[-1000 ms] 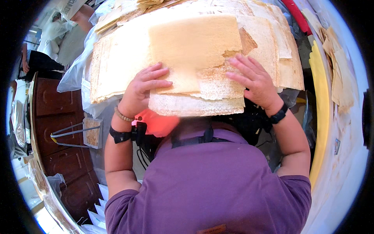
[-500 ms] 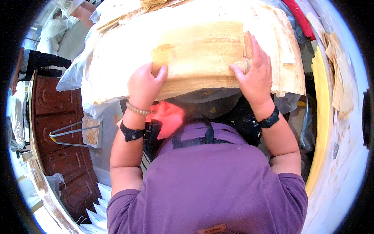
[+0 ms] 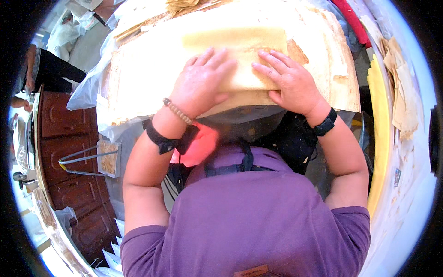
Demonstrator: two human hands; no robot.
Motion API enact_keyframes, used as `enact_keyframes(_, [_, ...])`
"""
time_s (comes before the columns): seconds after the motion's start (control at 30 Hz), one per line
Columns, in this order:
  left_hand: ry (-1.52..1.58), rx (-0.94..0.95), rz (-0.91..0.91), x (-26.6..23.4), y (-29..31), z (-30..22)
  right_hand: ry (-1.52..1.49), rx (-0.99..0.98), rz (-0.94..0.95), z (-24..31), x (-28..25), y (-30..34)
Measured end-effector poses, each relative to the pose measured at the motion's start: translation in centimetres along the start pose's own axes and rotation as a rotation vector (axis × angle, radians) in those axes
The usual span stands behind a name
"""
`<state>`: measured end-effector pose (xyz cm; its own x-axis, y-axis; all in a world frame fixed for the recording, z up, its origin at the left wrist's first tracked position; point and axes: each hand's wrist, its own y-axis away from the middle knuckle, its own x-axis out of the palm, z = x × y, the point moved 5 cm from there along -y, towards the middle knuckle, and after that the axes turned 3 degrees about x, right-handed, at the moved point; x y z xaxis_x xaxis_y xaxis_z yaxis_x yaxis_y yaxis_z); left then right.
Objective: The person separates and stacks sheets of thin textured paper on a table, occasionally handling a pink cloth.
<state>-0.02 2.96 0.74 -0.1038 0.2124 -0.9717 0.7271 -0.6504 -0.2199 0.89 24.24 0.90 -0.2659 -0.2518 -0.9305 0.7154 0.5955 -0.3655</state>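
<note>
A yellowish, thin, rectangular sheet [image 3: 240,40] lies flat on a brightly lit, pale work table [image 3: 143,78]. My left hand [image 3: 200,81] rests on the sheet's left part with its fingers stretched out, slightly blurred. On the right part lies my right hand [image 3: 290,81], fingers spread and pointing inward toward the left one. Both thumbs are near the sheet's front edge, and neither hand grips anything. Glare washes out much of the table, so the sheet's left border is hard to make out.
Brown sheet scraps [image 3: 184,6] lie at the table's far edge. A tray with a grey handle [image 3: 108,158] stands at the left before a dark brown panelled surface [image 3: 69,138]. Another person [image 3: 53,67] is at far left. A long yellow strip [image 3: 379,138] runs along the right.
Both hands have moved inward and forward from the sheet's near corners to lie flat over it. At far left, more of the other person has come into view.
</note>
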Motion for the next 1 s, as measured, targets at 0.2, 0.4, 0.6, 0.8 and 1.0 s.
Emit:
enact_keyframes(0.2, [0.246, -0.009, 0.106, -2.6, 1.6, 3.7, -0.492, 0.122, 0.024, -5.6, -0.9, 0.9])
enact_keyframes(0.4, [1.117, -0.354, -0.024, -0.4, 3.9, 9.3, -1.033, 0.671, 0.020, -7.1, 0.4, 0.6])
enact_keyframes(0.6, [0.623, -0.751, -0.268, 3.1, 4.2, 9.8, -0.941, 0.746, -0.154, -7.8, 1.9, -0.6])
enact_keyframes(0.8, [-0.146, -0.118, -0.407, 0.7, -0.7, 0.3, -0.669, 0.753, 0.004, -7.9, 2.0, -1.8])
enact_keyframes(1.0, [-0.047, -0.101, -0.150, 2.5, -2.4, -1.5, -0.473, 0.790, -0.162, -7.7, 2.0, -1.8])
